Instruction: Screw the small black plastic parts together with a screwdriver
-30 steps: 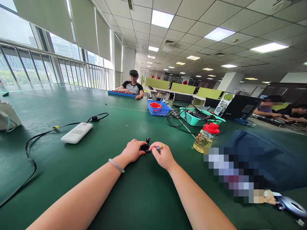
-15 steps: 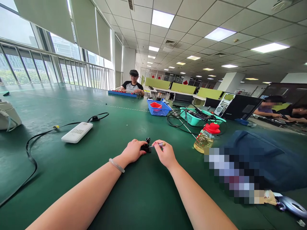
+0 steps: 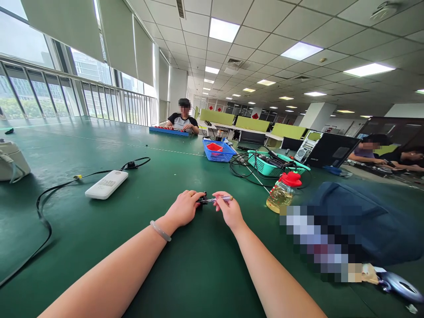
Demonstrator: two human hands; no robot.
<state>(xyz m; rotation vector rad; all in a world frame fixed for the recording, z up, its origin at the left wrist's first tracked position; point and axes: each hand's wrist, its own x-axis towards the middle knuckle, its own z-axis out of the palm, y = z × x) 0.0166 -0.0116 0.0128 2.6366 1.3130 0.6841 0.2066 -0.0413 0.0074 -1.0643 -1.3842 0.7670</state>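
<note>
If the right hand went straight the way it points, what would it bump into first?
Probably the small black part in the left hand; the slim tool in the right hand points at it. Whether they touch is hard to tell.

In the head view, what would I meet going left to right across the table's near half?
Pale object at the edge, white flat device, left hand on a small black part, right hand holding a slim tool, red-lidded bottle, dark blue fabric item.
</note>
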